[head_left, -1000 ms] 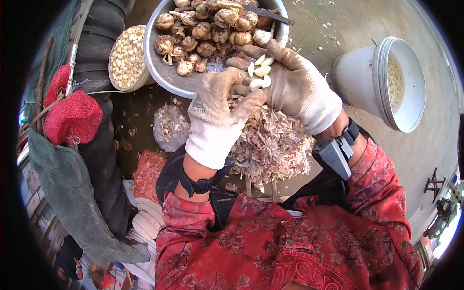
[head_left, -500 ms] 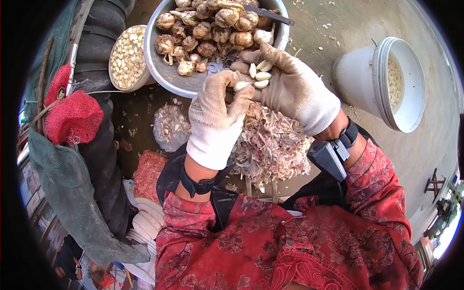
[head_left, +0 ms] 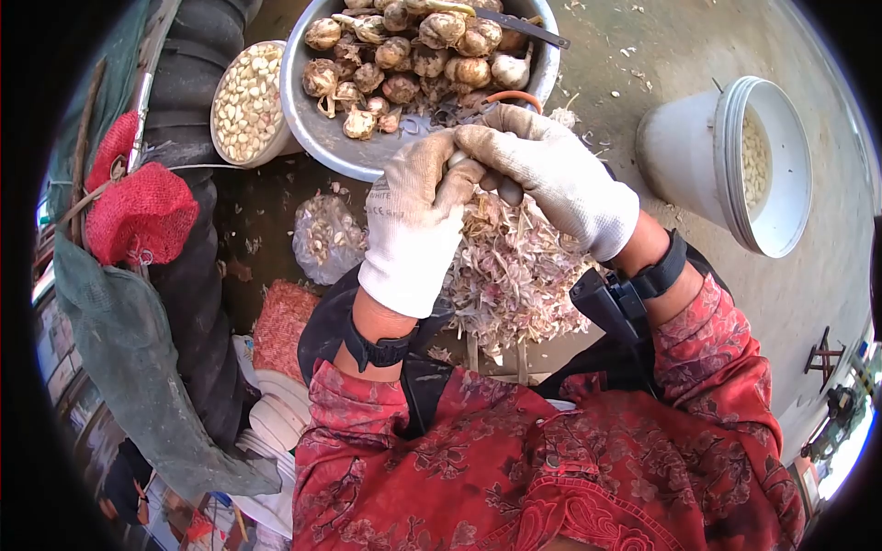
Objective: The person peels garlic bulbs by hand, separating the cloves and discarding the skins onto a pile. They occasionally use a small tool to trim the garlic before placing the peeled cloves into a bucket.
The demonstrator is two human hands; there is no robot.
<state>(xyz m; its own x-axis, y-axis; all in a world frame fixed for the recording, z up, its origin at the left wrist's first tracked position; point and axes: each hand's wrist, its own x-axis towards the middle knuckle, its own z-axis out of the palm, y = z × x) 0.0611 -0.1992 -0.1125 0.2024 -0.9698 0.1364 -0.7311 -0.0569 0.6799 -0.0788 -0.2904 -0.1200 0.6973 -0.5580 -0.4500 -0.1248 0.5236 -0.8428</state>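
Note:
Both my hands wear white gloves with soiled, brownish fingers and meet just below the metal basin point(head_left: 335, 151). My left hand point(head_left: 413, 202) is closed, its thumb and fingers pinching a garlic clove point(head_left: 457, 159) that is mostly covered. My right hand point(head_left: 556, 179) is curled against the left fingertips; the peeled cloves seen in its palm earlier are hidden by its fingers. Whole garlic bulbs point(head_left: 441, 32) with dirty skins fill much of the basin. Below my hands lies a heap of garlic skins point(head_left: 524, 275).
A tub of peeled cloves point(head_left: 248, 101) stands left of the basin. On the right, a white bucket point(head_left: 735, 156) leans over with cloves inside. A knife point(head_left: 528, 29) lies across the basin's bulbs. A clear plastic bag point(head_left: 326, 239) and a red mesh sack point(head_left: 142, 216) are at left.
My right hand has turned over and closed, hiding the peeled cloves that lay in its open palm. Both hands have come closer together. An orange curved thing now shows at the basin's rim.

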